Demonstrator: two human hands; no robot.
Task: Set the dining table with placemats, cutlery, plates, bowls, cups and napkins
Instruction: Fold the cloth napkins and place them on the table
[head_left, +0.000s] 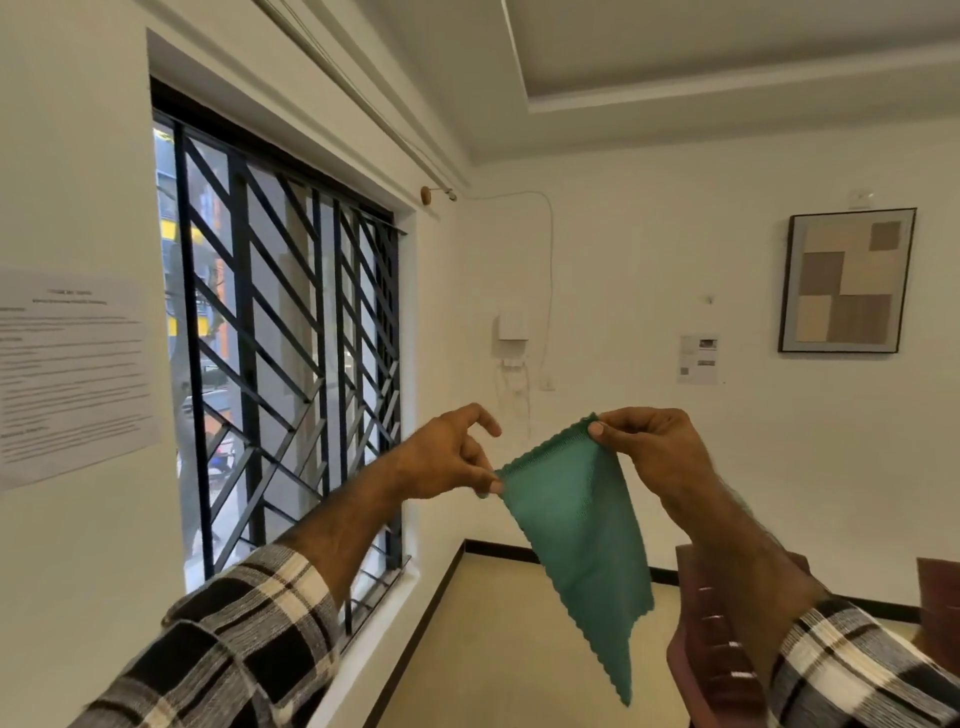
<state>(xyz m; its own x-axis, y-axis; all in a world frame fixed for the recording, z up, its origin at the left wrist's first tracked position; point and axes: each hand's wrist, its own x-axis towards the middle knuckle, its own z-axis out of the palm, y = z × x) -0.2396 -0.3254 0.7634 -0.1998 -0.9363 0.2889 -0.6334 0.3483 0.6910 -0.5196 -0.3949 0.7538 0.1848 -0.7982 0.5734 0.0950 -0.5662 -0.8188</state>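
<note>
Barred window (280, 338) on your left, framed picture (847, 280) on the far wall, and up in front of you hangs the green napkin (576, 540), your left hand (447, 457) pinching one top corner, your right hand (649, 447) pinching the other.

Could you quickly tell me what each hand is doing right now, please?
Left hand: pinches one top corner of the green napkin.
Right hand: pinches the other top corner; the napkin hangs in mid-air.

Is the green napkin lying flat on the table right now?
No, the green napkin hangs in the air, pinched at its top corners by the left hand and the right hand.
</note>
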